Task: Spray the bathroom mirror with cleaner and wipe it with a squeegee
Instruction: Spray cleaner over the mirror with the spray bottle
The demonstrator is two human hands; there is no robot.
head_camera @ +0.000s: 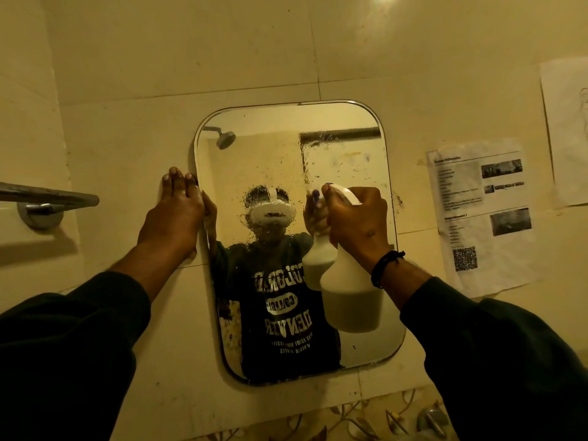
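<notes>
The right hand (356, 221) gripped a white spray bottle (350, 297) by its neck, nozzle toward the droplet-speckled mirror (356, 154). The left hand (178, 211) lay flat, fingers straight, against the mirror's left edge.

Both arms reach forward and up in dark sleeves. The left hand (176, 214) lies flat, fingers straight and pointing upward, palm pressed forward. The right hand (358, 222) is curled in a tight grip, its wrist wearing a dark band.

Droplet-speckled wall mirror (286, 173); white spray bottle (350, 291) upright before it.
</notes>
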